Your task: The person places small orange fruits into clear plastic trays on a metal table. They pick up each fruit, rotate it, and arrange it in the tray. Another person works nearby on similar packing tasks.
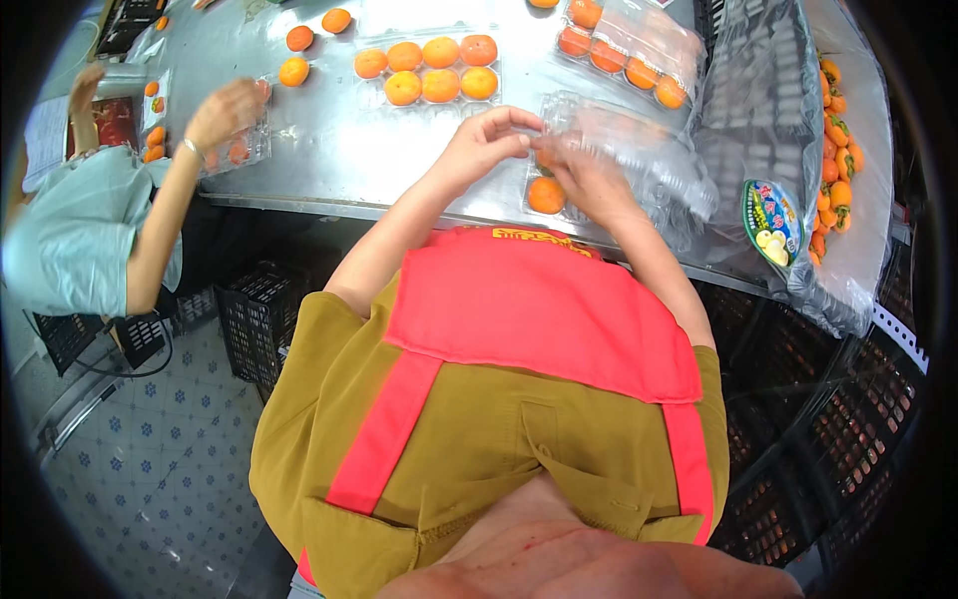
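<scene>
Several orange persimmons show in and beside a clear plastic clamshell tray, one persimmon (547, 195) near the table's front edge. My right hand (587, 176) is over this tray, blurred, with its fingers at the tray's left side; whether it grips something is unclear. My left hand (495, 141) meets it from the left, thumb and fingers curved toward each other near the right fingertips; what lies between them cannot be made out. The transparent lid (636, 142) stands raised and blurred to the right. Beyond my left hand, a clear tray holds several persimmons (440, 85).
A filled clear pack (629, 56) lies at the upper right. Farther right are a plastic-covered black crate (763, 112) and piled persimmons (840, 150). Loose persimmons (293, 72) lie on the metal table (322, 165). At left, a co-worker's hand (228, 112) is over another tray.
</scene>
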The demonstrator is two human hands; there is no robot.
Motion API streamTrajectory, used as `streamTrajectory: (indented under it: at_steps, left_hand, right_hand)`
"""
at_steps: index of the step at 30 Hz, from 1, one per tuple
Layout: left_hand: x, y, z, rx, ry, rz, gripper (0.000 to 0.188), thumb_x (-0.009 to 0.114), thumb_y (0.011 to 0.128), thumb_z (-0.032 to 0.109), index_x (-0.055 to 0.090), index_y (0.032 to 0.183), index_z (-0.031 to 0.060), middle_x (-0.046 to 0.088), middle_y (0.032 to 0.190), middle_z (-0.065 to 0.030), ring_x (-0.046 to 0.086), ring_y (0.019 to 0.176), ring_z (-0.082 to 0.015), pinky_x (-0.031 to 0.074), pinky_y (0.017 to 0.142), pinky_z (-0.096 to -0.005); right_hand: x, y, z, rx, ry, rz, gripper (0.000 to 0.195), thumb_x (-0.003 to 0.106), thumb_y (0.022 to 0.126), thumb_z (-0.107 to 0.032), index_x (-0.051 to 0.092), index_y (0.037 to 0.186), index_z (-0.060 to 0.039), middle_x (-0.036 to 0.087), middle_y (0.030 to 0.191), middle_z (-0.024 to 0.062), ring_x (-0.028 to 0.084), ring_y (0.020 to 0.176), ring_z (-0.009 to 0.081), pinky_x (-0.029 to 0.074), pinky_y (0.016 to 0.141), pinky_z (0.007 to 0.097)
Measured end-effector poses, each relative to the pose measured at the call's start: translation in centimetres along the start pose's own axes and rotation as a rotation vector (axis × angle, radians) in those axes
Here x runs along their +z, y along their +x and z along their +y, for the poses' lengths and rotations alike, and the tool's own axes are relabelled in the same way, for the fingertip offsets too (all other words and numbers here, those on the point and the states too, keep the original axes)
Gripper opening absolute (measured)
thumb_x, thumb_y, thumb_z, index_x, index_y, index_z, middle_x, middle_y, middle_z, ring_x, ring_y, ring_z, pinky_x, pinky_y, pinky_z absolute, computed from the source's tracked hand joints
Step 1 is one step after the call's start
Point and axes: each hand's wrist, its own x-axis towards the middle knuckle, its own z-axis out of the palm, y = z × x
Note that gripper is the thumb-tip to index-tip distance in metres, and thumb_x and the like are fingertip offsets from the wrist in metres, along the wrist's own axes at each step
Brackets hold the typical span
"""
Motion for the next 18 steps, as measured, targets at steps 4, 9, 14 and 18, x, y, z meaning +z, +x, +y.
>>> streamTrajectory:
  at_steps: [4, 9, 14, 18]
  left_hand:
    - [0.1, -1.0, -1.8, -0.039, 0.194, 0.032, 0.031, 0.055, 0.086, 0.0, 0.059, 0.117, 0.0025, 0.064, 0.115, -0.0054, 0.06, 0.098, -0.0107, 0.049, 0.089, -0.0285]
    - [0.8, -1.2, -1.9, 0.054, 0.228, 0.005, 0.043, 0.055, 0.085, -0.001, 0.054, 0.128, 0.0011, 0.06, 0.121, -0.0079, 0.06, 0.101, -0.013, 0.049, 0.089, -0.0294]
    - [0.9, -0.7, -1.3, 0.087, 0.313, 0.031, 0.044, 0.055, 0.085, 0.0, 0.054, 0.129, 0.0019, 0.06, 0.121, -0.0087, 0.06, 0.1, -0.0138, 0.049, 0.089, -0.0301]
    - [0.5, -0.4, -2.4, 0.039, 0.378, 0.023, 0.043, 0.056, 0.085, 0.0, 0.054, 0.129, 0.0023, 0.062, 0.117, -0.0084, 0.061, 0.096, -0.0132, 0.05, 0.086, -0.0295]
  right_hand:
    - [-0.5, 0.6, 0.4, -0.162, -0.22, 0.059, 0.027, 0.059, 0.09, -0.026, 0.06, 0.111, -0.0101, 0.056, 0.091, 0.0114, 0.056, 0.086, 0.031, 0.045, 0.077, 0.0421]
    - [-0.4, 0.4, 0.4, -0.192, -0.143, 0.091, 0.029, 0.064, 0.084, -0.023, 0.062, 0.109, -0.0099, 0.06, 0.093, 0.0125, 0.058, 0.091, 0.0299, 0.047, 0.079, 0.041]
    - [-1.0, 0.9, -0.4, -0.084, -0.159, 0.035, 0.028, 0.064, 0.084, -0.022, 0.062, 0.109, -0.0092, 0.059, 0.09, 0.0142, 0.058, 0.088, 0.0304, 0.047, 0.079, 0.0417]
    - [-0.9, 0.8, -0.1, -0.131, -0.036, 0.104, 0.022, 0.059, 0.087, -0.022, 0.062, 0.103, -0.0081, 0.059, 0.087, 0.0139, 0.058, 0.085, 0.0313, 0.047, 0.076, 0.0424]
